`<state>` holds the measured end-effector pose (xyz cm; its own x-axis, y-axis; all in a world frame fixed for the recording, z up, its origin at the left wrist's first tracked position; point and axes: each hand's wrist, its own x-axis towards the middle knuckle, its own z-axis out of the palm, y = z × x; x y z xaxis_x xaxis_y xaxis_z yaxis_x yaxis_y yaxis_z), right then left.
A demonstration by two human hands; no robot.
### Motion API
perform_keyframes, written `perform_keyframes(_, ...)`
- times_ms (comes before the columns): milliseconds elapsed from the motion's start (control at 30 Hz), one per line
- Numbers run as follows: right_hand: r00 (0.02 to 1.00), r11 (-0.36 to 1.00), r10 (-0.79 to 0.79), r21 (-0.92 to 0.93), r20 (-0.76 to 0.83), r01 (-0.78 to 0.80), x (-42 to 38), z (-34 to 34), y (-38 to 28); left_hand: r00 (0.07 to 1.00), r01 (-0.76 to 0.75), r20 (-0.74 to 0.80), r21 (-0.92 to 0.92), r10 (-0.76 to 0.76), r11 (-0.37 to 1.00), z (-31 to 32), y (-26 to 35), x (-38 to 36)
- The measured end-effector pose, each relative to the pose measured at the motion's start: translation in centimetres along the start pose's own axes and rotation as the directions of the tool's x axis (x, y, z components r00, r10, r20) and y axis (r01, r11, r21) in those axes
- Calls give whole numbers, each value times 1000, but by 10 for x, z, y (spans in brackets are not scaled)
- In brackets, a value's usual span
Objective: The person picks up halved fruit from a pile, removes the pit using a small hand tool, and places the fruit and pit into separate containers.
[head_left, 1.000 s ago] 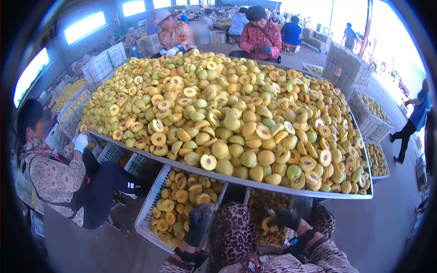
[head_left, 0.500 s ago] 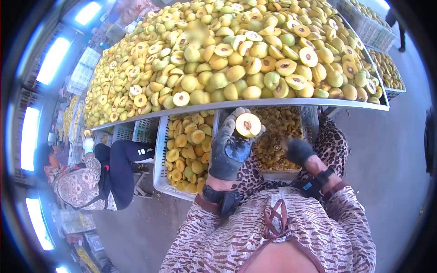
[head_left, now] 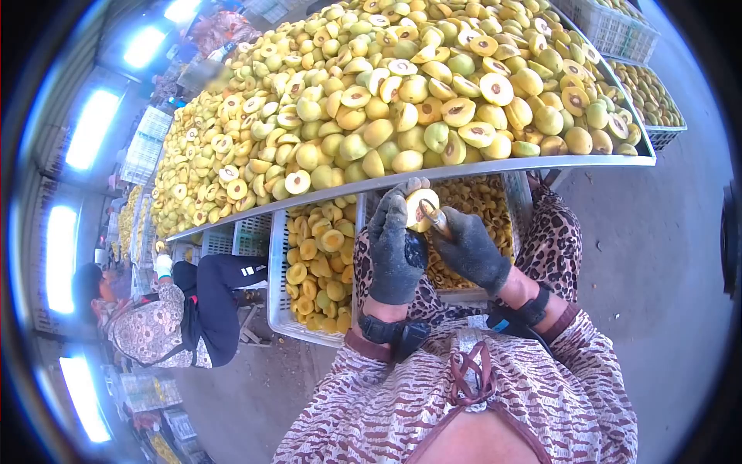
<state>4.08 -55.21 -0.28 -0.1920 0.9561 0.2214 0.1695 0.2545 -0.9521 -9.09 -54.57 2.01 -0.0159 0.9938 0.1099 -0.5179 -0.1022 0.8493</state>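
Observation:
My left hand (head_left: 396,251), in a dark glove, holds a halved yellow peach (head_left: 415,210) with its cut face and brown pit showing. My right hand (head_left: 471,251), gloved too, grips a small pitting tool (head_left: 440,224) whose curved metal end touches the cut face by the pit. Both hands are just below the metal edge (head_left: 402,179) of a table heaped with peach halves (head_left: 332,131). Beneath my hands sits a crate with small brownish-yellow pieces (head_left: 483,209), partly hidden by them.
Left of my legs stands a white crate (head_left: 276,305) of peach halves. Farther left a seated person (head_left: 154,325) in a patterned top works at the same table. More filled crates (head_left: 653,127) stand beyond its right end.
My right hand has come up and left from beside the lower crate, bringing the pitting tool against the peach half. My left hand still holds the half, now turned slightly.

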Motion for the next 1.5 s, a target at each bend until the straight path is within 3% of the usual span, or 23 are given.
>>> perform_keyframes(167, 996, 998, -44, 45, -76, 48, -2, 17, 7, 998, -21, -56, 95, 27, 995, 6, 1, 0)
perform_keyframes(200, 991, 994, -94, 52, -91, 99, -3, 17, 7, 964, -259, 60, 416, 258, 872, 9, -2, 1)
perform_keyframes(233, 983, 987, -146, 56, -106, 153, -2, 17, 7, 963, -263, 55, 415, 264, 871, 6, -3, 0)
perform_keyframes(300, 986, 988, -146, 29, -85, 149, -7, 16, 6, 935, -314, 98, 672, 340, 671, 4, -9, 5)
perform_keyframes(333, 971, 980, -199, -4, -131, 200, -5, 20, 14, 980, -176, -40, 298, 196, 938, 23, 0, 7)
perform_keyframes(367, 950, 966, -257, -41, -178, 254, -1, 21, 20, 983, -100, -140, 134, 119, 986, 28, -4, 10)
perform_keyframes(433, 985, 994, -111, -24, -128, 109, 1, 17, 21, 983, -129, -122, 95, 140, 987, 32, -7, 16)
perform_keyframes(700, 994, 952, -56, 305, 89, 26, -18, -9, 25, 983, -153, -66, 225, 171, 962, 47, -8, 6)
perform_keyframes(767, 963, 897, -28, 431, 269, -95, -24, -16, 30, 945, -298, 242, 355, 220, 886, 43, -2, 1)
perform_keyframes(800, 941, 857, -140, 513, 308, -41, -23, -20, 20, 966, -138, 250, 255, 72, 957, 36, -9, 1)
perform_keyframes(833, 897, 814, -77, 548, 435, -195, -24, -31, 19, 983, 7, 181, 155, -35, 988, 37, -6, -4)
perform_keyframes(933, 891, 910, -66, 394, 449, -131, -18, -25, -1, 987, -3, 158, -48, 11, 999, 23, 14, -6)
perform_keyframes(1000, 793, 981, -186, 151, 581, 119, -24, -27, 8, 994, 103, 67, -226, -91, 969, 5, 40, -12)
perform_keyframes(1033, 784, 982, -181, 157, 594, 109, -25, -27, 4, 995, 97, 48, -350, -86, 932, -16, 43, -9)
perform_keyframes(1100, 796, 964, -223, 6, 563, 266, -26, -28, -7, 993, 58, -76, -323, -87, 945, -56, 61, -15)
perform_keyframes(1133, 848, 860, 42, -451, 529, 239, -28, -30, 26, 956, -34, -290, 65, 52, 997, -118, 69, -17)
perform_keyframes(1167, 896, 555, 252, -813, 366, 176, -33, -40, 62, 905, 161, -420, 482, 66, 861, -155, 77, -10)
perform_keyframes(1200, 901, 546, 238, -817, 363, 185, -23, -42, 67, 855, -14, -311, 786, 416, 618, -183, 74, 9)
perform_keyframes(1233, 929, 624, 119, -754, 349, 204, -14, -42, 69, 834, 29, -233, 924, 501, 381, -212, 79, 27)
perform_keyframes(1267, 946, 697, 19, -682, 325, 220, -14, -42, 69, 824, 96, -148, 988, 547, 121, -229, 84, 40)
perform_keyframes(1333, 967, 774, 17, -616, 253, 148, -10, -26, 51, 730, 112, -42, 992, 682, -59, -219, 83, 80)
perform_keyframes(1433, 985, 903, -39, -415, 168, 107, -6, -8, 23, 824, 315, -62, 876, 563, -365, -209, 60, 127)
perform_keyframes(1500, 983, 949, -91, -285, 159, 134, 5, -7, 12, 702, 194, 79, 935, 708, -297, -207, 43, 130)
